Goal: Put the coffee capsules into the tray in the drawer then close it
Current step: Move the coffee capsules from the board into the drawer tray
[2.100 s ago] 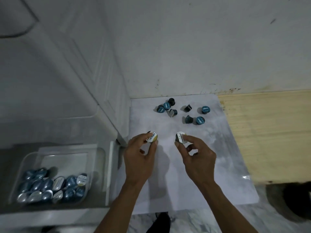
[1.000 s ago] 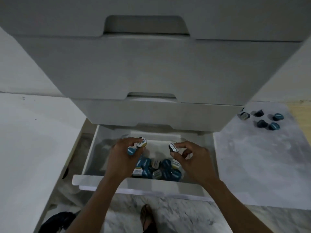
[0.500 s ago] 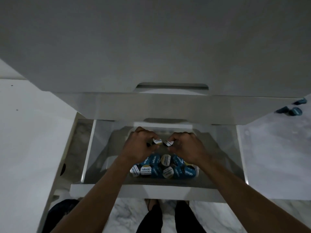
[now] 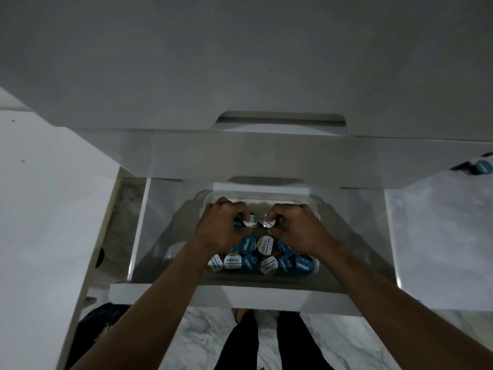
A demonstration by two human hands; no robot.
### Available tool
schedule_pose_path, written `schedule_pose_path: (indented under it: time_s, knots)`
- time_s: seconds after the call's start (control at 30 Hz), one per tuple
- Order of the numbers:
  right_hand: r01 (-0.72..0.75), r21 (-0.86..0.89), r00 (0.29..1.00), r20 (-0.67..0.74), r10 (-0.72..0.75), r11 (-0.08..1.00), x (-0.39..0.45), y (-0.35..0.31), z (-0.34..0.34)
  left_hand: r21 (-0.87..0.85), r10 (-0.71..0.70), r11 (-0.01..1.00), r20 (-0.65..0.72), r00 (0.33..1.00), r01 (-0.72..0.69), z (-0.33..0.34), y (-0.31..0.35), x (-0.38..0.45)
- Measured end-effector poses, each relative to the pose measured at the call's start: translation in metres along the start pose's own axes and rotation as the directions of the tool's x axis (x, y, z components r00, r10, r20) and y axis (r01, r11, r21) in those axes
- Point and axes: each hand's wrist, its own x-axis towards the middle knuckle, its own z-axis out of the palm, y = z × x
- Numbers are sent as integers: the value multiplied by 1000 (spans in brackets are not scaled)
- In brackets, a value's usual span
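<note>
The bottom drawer [image 4: 170,291] is pulled out, with a clear plastic tray [image 4: 316,209] inside it. Several blue and white-lidded coffee capsules [image 4: 266,260] fill the tray's near half. My left hand [image 4: 221,228] holds a white-lidded capsule [image 4: 250,222] over the tray's far half. Close beside it, my right hand [image 4: 296,228] holds another white-lidded capsule [image 4: 268,221]. The two hands almost touch, knuckles up. A further dark capsule seems tucked under my left fingers, but I cannot tell for sure.
Closed upper drawers [image 4: 248,156] overhang the open one. A blue capsule [image 4: 483,168] lies on the white mat [image 4: 440,236] at the right edge. My legs [image 4: 266,343] stand on the marble floor below the drawer front. A dark object [image 4: 98,319] lies lower left.
I turned from the mat to the drawer carrying a capsule in each hand. Both hands have gone down into the tray and come together; since half a second ago they barely moved.
</note>
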Motion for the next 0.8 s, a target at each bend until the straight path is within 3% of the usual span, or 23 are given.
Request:
schedule_pose_path:
  time_s: [0.8]
  knots:
    - [-51,31,998,38,50,998,0,8,1,-25,-12,1000,47,999,13,5,-5,2]
